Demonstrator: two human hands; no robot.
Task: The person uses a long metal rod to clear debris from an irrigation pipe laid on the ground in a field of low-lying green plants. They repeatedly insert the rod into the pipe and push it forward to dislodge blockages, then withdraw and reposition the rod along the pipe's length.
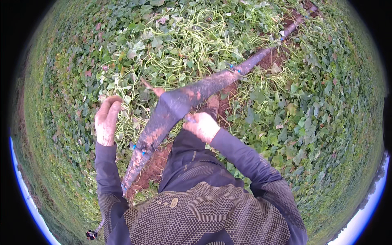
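A dark, soil-smeared lay-flat hose (153, 131) runs diagonally through leafy vines in front of me. It bends sharply and stands up in a peak near the middle. My right hand (202, 126) is closed at the lower edge of this bend, pinching what looks like the hose's edge; its fingertips are partly hidden. My left hand (107, 120) is raised to the left of the hose, apart from it. Its fingers are bent and turned away, so I cannot see whether anything is in them. Small blue fittings (235, 68) sit on the hose on either side of the bend.
Dense green vines (275, 122) spread on both sides, with pale tangled stems (199, 39) heaped beyond the hose. Reddish soil (153, 168) shows beside it. A brown, stick-like piece (150, 85) pokes out behind the bend. My dark-trousered leg (186, 150) is just below the hose.
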